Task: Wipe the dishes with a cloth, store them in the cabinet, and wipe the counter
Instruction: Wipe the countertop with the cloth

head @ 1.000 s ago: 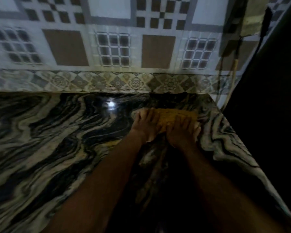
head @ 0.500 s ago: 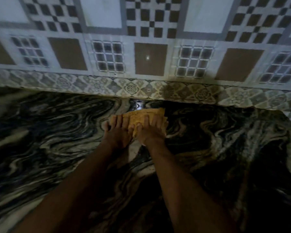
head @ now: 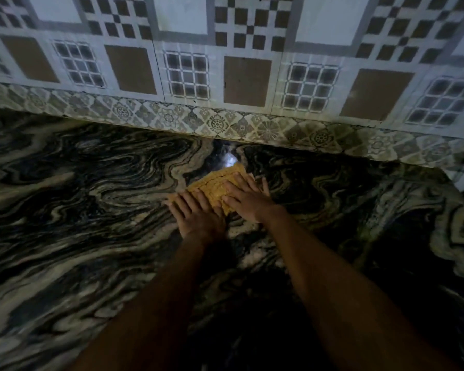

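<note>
A yellow cloth (head: 218, 184) lies flat on the dark swirled marble counter (head: 91, 210), close to the tiled back wall. My left hand (head: 197, 214) presses on the cloth's near left part with fingers spread. My right hand (head: 248, 198) presses flat on its right part. Both palms are down on the cloth and their inner edges nearly touch. No dishes or cabinet are in view.
The patterned tile wall (head: 247, 76) rises right behind the cloth, with a floral border strip (head: 217, 124) at its base. The counter stretches wide to the left and right. A bright glint (head: 229, 159) of light reflects just beyond the cloth.
Both hands have slid the cloth leftwards along the counter, away from its right end, which has gone out of view. The cloth now sits angled, with the right hand further forward.
</note>
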Demonstrator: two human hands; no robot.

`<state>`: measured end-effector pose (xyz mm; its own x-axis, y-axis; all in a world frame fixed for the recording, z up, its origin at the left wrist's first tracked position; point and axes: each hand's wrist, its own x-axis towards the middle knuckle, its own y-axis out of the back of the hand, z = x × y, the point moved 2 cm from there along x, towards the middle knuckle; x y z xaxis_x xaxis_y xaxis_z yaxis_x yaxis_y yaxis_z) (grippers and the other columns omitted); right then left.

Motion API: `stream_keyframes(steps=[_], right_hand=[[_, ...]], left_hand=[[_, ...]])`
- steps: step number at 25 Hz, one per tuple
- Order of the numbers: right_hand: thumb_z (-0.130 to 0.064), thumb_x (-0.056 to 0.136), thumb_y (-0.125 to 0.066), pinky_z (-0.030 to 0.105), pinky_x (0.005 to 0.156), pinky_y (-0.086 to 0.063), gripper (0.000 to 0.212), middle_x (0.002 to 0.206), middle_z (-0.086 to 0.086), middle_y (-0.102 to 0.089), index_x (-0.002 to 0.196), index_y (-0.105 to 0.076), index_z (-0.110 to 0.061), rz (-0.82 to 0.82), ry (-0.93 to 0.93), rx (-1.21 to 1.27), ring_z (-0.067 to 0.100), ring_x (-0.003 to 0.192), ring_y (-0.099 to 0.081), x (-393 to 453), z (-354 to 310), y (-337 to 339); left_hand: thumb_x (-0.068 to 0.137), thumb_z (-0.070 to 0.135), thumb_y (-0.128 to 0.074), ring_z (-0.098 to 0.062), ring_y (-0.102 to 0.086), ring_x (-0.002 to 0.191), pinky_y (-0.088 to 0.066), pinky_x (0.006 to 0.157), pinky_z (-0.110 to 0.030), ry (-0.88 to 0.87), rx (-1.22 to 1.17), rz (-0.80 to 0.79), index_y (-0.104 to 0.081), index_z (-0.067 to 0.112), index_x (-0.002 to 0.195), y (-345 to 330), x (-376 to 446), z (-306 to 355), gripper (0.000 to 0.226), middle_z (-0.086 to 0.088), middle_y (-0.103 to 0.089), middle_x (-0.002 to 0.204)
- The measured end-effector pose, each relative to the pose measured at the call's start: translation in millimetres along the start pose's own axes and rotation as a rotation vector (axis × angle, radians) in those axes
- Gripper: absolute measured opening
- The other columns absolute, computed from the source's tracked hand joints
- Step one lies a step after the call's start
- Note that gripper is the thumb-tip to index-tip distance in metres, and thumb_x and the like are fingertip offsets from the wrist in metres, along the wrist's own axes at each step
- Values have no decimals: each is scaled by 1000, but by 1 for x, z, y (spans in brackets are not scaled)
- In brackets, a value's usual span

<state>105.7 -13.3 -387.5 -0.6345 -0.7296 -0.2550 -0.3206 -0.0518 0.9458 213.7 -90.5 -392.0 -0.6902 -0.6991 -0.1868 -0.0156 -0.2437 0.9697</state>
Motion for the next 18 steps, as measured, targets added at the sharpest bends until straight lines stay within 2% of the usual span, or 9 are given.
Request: stream_keyframes(steps=[5, 10, 11, 16, 18], right_hand=[[-59, 97, -19, 53, 112, 15, 59, 159, -10, 17, 150, 0, -41, -37, -33, -20, 18, 146, 19, -51, 85, 4], [-59, 97, -22, 55, 113, 10, 60, 160, -8, 14, 150, -1, -41, 2, -207, 13, 21, 147, 17, -124, 205, 7], [-59, 97, -22, 55, 114, 9, 61, 160, -6, 13, 150, -1, -40, 9, -211, 30, 22, 147, 15, -128, 210, 10], [-62, 95, -14, 58, 114, 14, 65, 159, -7, 14, 150, 7, -37, 22, -379, 9, 25, 147, 18, -186, 314, 1], [-58, 97, -15, 52, 113, 15, 62, 159, -7, 15, 151, 7, -35, 48, -499, 63, 24, 146, 18, -225, 351, -5]], left_hand=[[99, 46, -13, -44, 12, 143, 15, 111, -58, 17, -12, 19, 4, 5, 150, -29, -58, 92, 67, -27, 10, 155], [99, 43, -15, -43, 12, 143, 16, 110, -59, -61, -78, 15, 1, 5, 151, -65, -113, 217, 66, -27, 10, 155], [99, 43, -16, -44, 12, 143, 15, 111, -59, -64, -79, 34, 1, 5, 151, -67, -112, 223, 66, -28, 10, 155], [100, 44, -17, -46, 7, 143, 13, 110, -60, -275, -52, -3, -4, 5, 150, -93, -151, 317, 65, -29, 5, 155], [100, 48, -17, -47, 6, 143, 10, 111, -61, -392, -16, -23, -3, 4, 150, -104, -173, 349, 68, -28, 4, 155]])
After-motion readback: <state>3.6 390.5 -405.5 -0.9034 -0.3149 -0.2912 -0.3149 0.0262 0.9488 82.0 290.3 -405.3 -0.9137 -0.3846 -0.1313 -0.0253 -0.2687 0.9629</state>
